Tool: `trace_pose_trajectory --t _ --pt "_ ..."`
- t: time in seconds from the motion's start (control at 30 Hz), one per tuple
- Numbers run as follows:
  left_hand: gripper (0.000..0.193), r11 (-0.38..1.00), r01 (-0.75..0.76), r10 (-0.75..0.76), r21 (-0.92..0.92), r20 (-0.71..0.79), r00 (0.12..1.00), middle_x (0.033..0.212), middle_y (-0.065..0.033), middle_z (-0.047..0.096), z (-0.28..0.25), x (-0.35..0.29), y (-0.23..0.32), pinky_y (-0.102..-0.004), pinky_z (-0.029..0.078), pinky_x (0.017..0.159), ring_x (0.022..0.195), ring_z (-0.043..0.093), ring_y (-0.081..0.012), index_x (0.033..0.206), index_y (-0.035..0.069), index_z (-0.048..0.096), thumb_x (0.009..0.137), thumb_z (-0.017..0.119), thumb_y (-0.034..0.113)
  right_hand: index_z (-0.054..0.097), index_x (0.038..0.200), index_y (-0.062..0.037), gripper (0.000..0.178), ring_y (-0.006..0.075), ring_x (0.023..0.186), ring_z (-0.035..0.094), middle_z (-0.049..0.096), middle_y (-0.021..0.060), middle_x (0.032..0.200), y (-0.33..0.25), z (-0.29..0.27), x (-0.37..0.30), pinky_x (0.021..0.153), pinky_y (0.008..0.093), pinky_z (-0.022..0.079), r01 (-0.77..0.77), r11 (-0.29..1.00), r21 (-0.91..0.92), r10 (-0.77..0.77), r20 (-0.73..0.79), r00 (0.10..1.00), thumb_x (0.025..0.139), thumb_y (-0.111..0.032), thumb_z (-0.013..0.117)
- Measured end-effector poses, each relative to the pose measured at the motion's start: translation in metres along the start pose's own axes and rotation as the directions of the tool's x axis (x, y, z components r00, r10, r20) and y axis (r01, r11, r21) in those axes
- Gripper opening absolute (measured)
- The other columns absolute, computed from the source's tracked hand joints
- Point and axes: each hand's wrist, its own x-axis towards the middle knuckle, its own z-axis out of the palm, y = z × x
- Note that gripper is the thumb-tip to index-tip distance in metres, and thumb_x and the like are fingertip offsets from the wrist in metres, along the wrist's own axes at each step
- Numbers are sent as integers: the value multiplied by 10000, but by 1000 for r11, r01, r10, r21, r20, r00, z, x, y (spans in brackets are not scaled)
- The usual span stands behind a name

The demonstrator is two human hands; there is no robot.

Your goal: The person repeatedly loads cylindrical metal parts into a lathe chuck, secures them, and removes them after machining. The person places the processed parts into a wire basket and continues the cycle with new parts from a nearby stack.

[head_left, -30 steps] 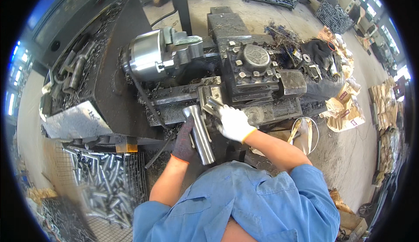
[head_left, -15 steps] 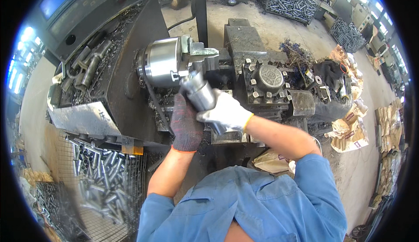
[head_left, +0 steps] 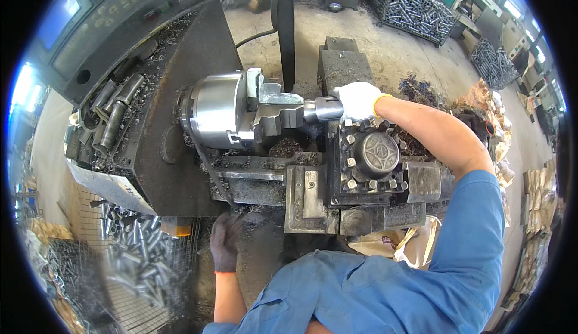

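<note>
My right hand [head_left: 359,101], in a white glove, is closed round the right end of a shiny stepped steel cylinder [head_left: 327,109]. The cylinder lies level, its narrower end against the jaws [head_left: 280,108] of the lathe chuck [head_left: 217,110]. Whether the jaws clamp it, I cannot tell. Just below my right hand sits the square tool post [head_left: 376,153] with its round cap. My left hand [head_left: 225,242], in a dark grey glove, is low in front of the lathe, near the lower end of a black bar [head_left: 208,168]. Its fingers are blurred.
Steel tubes [head_left: 120,108] and metal chips lie on the headstock ledge at left. Below it, a wire basket [head_left: 192,259] holds many metal pieces. Tangled chips [head_left: 421,87] sit behind the tool post. A filled crate [head_left: 415,12] stands at the back right.
Both hands held the cylinder in front of the chuck; now my right hand alone has it, level at the jaws. My left hand has let go and dropped down. The view has shifted slightly.
</note>
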Motion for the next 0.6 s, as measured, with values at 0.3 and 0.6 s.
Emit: trace_pose_trajectory --t 0.3,0.6 --pt "312 976 -174 81 -133 -521 850 1060 -88 749 -105 -5 -1 -351 567 717 931 720 -242 1202 99 660 1098 597 386 663 1275 24 738 401 1057 749 760 269 1152 1 26 50 914 473 588 103 973 206 -121 75 990 701 -392 866" --pt "529 960 -280 194 -29 -652 733 752 -20 610 -171 39 -3 -333 441 537 632 580 -192 932 129 634 1056 553 637 734 1164 18 620 408 935 768 784 244 1023 -10 32 47 843 489 605 342 903 260 -288 -224 931 737 -420 833"
